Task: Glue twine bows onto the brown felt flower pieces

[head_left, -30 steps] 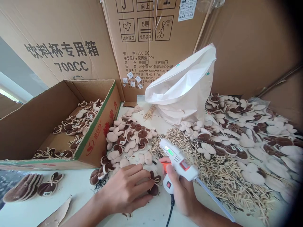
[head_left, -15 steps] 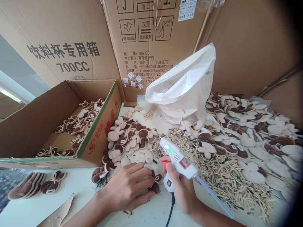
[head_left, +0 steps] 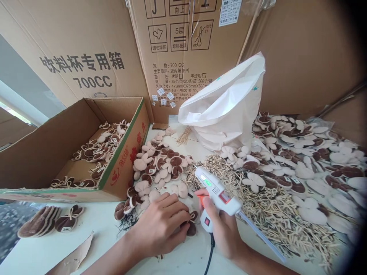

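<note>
My left hand (head_left: 160,225) lies curled over a brown plush bow (head_left: 191,223) with a small cord knot at its middle, pressing it onto the white table (head_left: 94,233). My right hand (head_left: 220,225) grips a white glue gun (head_left: 216,194) with an orange trigger, a red switch and a green light; its nozzle points up and left, away from the bow. A clear glue stick (head_left: 260,238) juts from the gun's back end. A black cord (head_left: 209,256) hangs from its handle.
An open cardboard box (head_left: 43,152) at the left holds several brown bows. Loose pink and brown bows (head_left: 160,168) lie beyond my hands. A heap of cord knots (head_left: 272,210), a white plastic bag (head_left: 226,110) and more bows (head_left: 304,152) fill the right. Big cartons (head_left: 177,49) stand behind.
My hands and the things on the table have shifted slightly right and down in view as my head moved. The left fingers have curled a little more over the bow.
</note>
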{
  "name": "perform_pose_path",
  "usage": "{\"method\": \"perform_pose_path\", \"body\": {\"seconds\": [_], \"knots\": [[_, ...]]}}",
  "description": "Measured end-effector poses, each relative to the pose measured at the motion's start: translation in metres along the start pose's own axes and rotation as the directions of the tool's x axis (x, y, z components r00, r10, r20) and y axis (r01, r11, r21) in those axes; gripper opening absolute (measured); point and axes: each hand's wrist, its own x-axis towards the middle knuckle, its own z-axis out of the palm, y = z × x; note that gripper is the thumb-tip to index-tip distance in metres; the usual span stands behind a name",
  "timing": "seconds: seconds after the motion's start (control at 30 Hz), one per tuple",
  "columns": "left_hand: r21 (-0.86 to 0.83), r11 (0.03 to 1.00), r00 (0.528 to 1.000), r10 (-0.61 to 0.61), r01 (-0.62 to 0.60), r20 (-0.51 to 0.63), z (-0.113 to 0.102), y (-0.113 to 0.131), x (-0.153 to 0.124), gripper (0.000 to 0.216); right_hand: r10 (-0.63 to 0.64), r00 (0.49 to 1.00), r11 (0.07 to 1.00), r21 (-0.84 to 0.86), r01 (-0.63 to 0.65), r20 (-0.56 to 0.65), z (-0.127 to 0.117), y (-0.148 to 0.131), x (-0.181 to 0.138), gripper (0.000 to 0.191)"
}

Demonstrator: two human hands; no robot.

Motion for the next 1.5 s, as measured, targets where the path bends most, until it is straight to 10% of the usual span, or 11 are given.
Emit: {"method": "perform_pose_path", "body": {"seconds": [1.5], "knots": [[0.035,0.993,0.990,0.113,-0.116,0.083,0.0001,0.0014,-0.0007,0.012,0.037,0.999,0.998,0.044,-0.036,-0.009,0.0001,0.0017,-0.0008,0.035]]}}
